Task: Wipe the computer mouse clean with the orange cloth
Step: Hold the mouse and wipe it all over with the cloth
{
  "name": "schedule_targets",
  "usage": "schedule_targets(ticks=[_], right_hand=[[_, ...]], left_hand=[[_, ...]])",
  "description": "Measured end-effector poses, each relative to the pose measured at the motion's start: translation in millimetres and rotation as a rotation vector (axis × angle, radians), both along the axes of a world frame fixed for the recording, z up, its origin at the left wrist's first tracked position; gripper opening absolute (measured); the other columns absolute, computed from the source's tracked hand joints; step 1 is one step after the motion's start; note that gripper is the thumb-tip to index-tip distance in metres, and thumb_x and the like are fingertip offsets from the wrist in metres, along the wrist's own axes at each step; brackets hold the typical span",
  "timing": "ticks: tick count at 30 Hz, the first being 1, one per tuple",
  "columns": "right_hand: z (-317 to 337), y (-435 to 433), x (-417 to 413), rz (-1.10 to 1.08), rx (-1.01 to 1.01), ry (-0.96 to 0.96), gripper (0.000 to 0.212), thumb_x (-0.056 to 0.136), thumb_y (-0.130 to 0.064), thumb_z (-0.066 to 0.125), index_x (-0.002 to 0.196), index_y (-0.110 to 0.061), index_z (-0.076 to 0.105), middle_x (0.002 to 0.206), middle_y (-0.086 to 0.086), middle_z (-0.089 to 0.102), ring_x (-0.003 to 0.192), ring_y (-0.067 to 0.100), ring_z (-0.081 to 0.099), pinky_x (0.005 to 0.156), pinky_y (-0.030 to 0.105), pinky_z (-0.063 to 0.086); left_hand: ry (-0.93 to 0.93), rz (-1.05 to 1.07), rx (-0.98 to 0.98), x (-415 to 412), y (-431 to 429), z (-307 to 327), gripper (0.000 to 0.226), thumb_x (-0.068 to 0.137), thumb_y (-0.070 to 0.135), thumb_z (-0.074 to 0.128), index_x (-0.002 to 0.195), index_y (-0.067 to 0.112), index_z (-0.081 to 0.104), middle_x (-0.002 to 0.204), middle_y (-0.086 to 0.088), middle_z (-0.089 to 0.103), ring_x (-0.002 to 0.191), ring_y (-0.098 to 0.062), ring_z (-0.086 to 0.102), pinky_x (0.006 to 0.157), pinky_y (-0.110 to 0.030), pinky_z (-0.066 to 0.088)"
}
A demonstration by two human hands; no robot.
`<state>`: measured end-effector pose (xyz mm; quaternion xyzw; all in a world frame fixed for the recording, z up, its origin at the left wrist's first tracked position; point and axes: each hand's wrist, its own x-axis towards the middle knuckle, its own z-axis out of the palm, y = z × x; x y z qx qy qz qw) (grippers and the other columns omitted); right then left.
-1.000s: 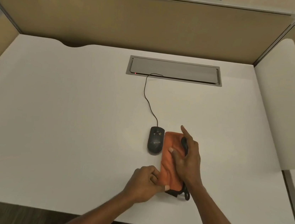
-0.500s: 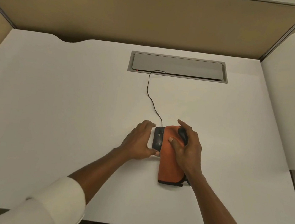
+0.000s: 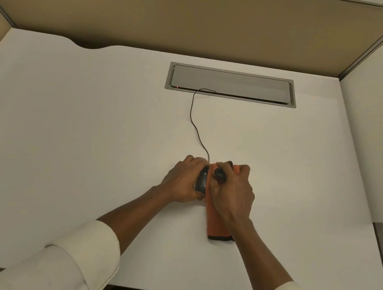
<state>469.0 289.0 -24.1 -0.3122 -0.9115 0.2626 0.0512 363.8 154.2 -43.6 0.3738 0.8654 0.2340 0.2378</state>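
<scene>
A black wired computer mouse (image 3: 202,180) sits on the white desk (image 3: 89,144), mostly covered by my hands. My left hand (image 3: 185,180) wraps around its left side and grips it. The orange cloth (image 3: 218,225), folded long with a dark hem at its near end, lies just right of the mouse, touching it. My right hand (image 3: 233,191) is closed on the cloth's far part, fingers curled over a dark loop on the cloth. The mouse cable (image 3: 194,123) runs from the mouse up to the desk's cable hatch.
A grey metal cable hatch (image 3: 231,84) is set into the desk at the back. Tan partition walls (image 3: 201,18) close off the back and left. A white divider panel (image 3: 375,133) stands at the right edge.
My left hand left the cloth's near end, moved up and took hold of the mouse. My right hand closed tighter on the cloth's far part. The head camera tilted down slightly.
</scene>
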Motion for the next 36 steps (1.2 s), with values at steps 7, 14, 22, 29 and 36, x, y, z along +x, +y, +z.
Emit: schedule_targets(ticks=[7, 14, 22, 29, 36], right_hand=[[6, 6, -21, -0.017, 0.058, -0.085, 0.024, 0.088, -0.029, 0.063, 0.11, -0.032, 0.07, 0.108, -0.002, 0.04, 0.068, 0.023, 0.053, 0.065, 0.03, 0.044], [5, -11, 5, 0.129, 0.098, -0.098, 0.027, 0.082, -0.021, 0.069, 0.107, -0.03, 0.067, 0.103, -0.006, 0.034, 0.067, 0.02, 0.047, 0.058, 0.028, 0.037], [0, 26, -38, 0.106, 0.013, -0.121, 0.022, 0.093, -0.024, 0.063, 0.112, -0.026, 0.074, 0.115, 0.006, 0.051, 0.076, 0.03, 0.061, 0.072, 0.033, 0.05], [-4, 2, 8, 0.189, -0.042, -0.012, 0.031, 0.087, -0.022, 0.066, 0.117, -0.03, 0.064, 0.117, 0.0, 0.045, 0.073, 0.022, 0.058, 0.068, 0.03, 0.054], [-2, 6, -3, 0.185, -0.051, 0.032, 0.034, 0.087, -0.015, 0.067, 0.119, -0.027, 0.068, 0.121, 0.002, 0.049, 0.084, 0.025, 0.063, 0.076, 0.034, 0.058]], left_hand=[[-0.017, 0.049, -0.005, 3, 0, 3, 0.084, 0.063, 0.049, 0.093, 0.134, 0.032, 0.051, 0.132, 0.014, 0.059, 0.123, -0.016, 0.05, 0.093, -0.044, 0.056], [-0.02, 0.051, -0.004, 2, 0, 8, 0.082, 0.064, 0.041, 0.092, 0.136, 0.03, 0.054, 0.133, 0.017, 0.059, 0.124, -0.015, 0.049, 0.093, -0.044, 0.056], [-0.016, 0.048, 0.0, 2, 1, 9, 0.078, 0.062, 0.046, 0.092, 0.128, 0.027, 0.057, 0.125, 0.009, 0.065, 0.119, -0.018, 0.052, 0.09, -0.047, 0.056], [-0.025, 0.014, 0.041, 1, -4, 8, 0.081, 0.067, 0.046, 0.091, 0.137, 0.026, 0.055, 0.135, 0.011, 0.062, 0.124, -0.017, 0.05, 0.093, -0.045, 0.055], [-0.004, -0.008, 0.035, 1, -6, 9, 0.077, 0.069, 0.047, 0.09, 0.134, 0.025, 0.054, 0.134, 0.013, 0.061, 0.123, -0.016, 0.048, 0.089, -0.041, 0.054]])
